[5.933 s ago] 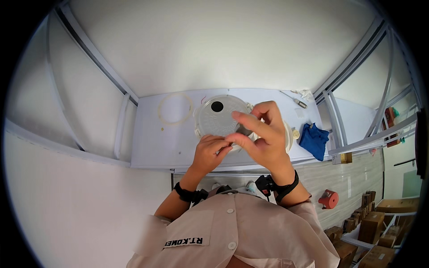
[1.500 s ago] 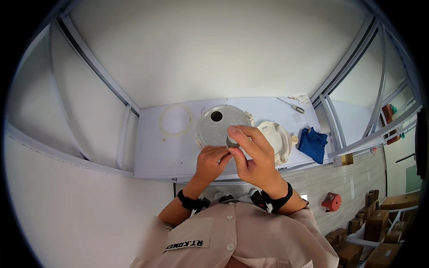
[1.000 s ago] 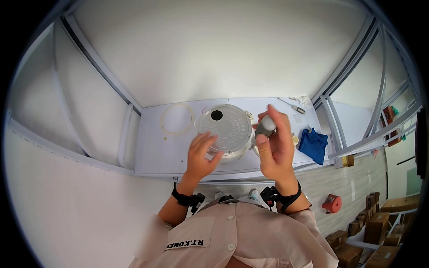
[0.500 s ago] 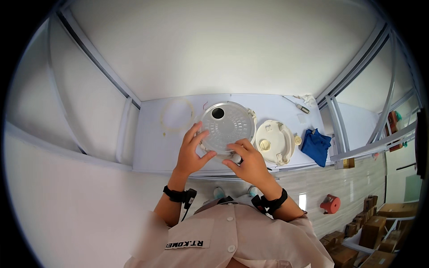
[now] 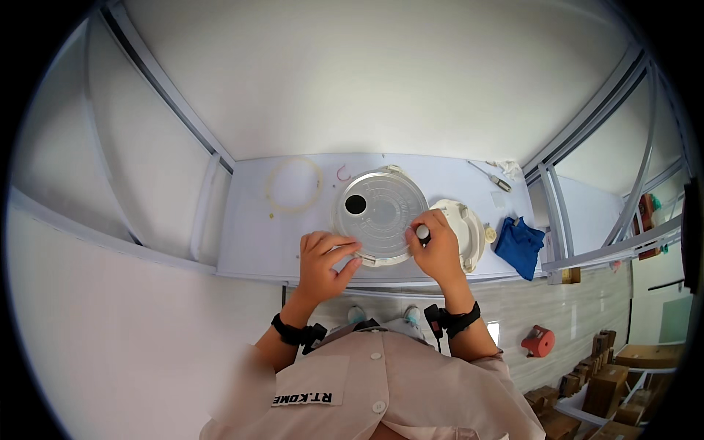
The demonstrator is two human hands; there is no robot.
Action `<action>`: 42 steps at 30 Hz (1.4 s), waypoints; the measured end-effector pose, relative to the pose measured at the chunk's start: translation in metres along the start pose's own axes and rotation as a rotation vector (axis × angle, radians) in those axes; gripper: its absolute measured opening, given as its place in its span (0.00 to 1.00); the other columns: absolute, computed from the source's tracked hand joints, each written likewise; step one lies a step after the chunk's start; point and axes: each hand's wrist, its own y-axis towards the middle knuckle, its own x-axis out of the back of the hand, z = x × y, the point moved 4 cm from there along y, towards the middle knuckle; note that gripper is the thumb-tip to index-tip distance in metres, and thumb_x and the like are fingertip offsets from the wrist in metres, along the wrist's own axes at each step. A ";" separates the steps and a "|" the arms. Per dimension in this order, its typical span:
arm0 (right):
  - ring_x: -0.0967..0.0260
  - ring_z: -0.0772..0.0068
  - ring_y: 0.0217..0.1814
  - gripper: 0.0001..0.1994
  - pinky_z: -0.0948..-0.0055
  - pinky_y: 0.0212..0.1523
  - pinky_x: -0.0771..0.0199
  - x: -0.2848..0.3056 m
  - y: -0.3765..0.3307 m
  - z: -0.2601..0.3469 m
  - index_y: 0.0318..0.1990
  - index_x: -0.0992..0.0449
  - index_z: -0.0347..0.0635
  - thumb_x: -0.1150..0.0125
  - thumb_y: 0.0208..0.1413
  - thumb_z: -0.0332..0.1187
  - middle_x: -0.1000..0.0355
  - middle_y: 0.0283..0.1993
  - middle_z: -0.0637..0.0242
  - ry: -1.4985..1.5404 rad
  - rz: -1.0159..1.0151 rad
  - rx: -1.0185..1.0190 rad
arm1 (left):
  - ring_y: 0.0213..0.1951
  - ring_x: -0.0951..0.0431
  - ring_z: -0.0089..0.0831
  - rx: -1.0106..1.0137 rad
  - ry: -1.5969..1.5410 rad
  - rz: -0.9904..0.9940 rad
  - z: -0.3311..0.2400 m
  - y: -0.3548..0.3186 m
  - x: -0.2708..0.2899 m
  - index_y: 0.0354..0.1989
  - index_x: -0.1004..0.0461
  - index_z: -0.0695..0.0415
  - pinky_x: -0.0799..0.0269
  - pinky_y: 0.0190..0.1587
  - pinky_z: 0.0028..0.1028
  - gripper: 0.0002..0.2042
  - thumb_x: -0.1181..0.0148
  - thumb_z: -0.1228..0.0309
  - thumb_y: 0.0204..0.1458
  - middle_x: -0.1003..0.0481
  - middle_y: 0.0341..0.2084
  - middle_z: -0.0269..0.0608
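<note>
A round silvery disc with a dark round hole lies on the table, pale clips showing at its rim. My left hand pinches the disc's near-left edge between thumb and fingertips. At the right edge, my right hand is closed around a small dark cylinder with a pale end; its lower part is hidden in the fingers. Right behind that hand sits a cream round housing, partly covered by the disc and the hand.
A thin yellowish ring and a small pink curved piece lie on the left and behind. To the right are a screwdriver, a blue cloth and a small cream round part. A red stool stands on the floor.
The disc has shifted slightly nearer and right, overlapping the cream housing more. My left hand moved down to its near edge; my right moved right, up its side, closing on the cylinder.
</note>
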 end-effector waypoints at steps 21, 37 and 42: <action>0.23 0.58 0.44 0.12 0.66 0.43 0.23 -0.001 -0.015 0.022 0.40 0.20 0.40 0.22 0.50 0.25 0.24 0.48 0.60 0.136 0.217 -0.030 | 0.61 0.28 0.42 0.034 -0.030 -0.146 -0.001 0.010 -0.030 0.36 0.13 0.47 0.35 0.65 0.47 0.14 0.16 0.63 0.39 0.18 0.41 0.27; 0.23 0.59 0.45 0.10 0.65 0.38 0.21 0.006 -0.001 0.001 0.42 0.20 0.45 0.26 0.54 0.26 0.24 0.54 0.66 0.230 0.225 -0.037 | 0.52 0.31 0.35 0.075 0.037 -0.219 -0.015 0.007 -0.048 0.34 0.11 0.47 0.35 0.60 0.37 0.09 0.18 0.66 0.43 0.20 0.34 0.23; 0.22 0.56 0.50 0.12 0.62 0.45 0.21 0.017 -0.001 0.003 0.45 0.19 0.44 0.28 0.54 0.24 0.22 0.55 0.65 0.067 0.127 0.079 | 0.47 0.31 0.29 0.066 0.074 -0.222 -0.036 0.017 -0.054 0.31 0.12 0.45 0.46 0.54 0.35 0.10 0.17 0.62 0.41 0.22 0.32 0.19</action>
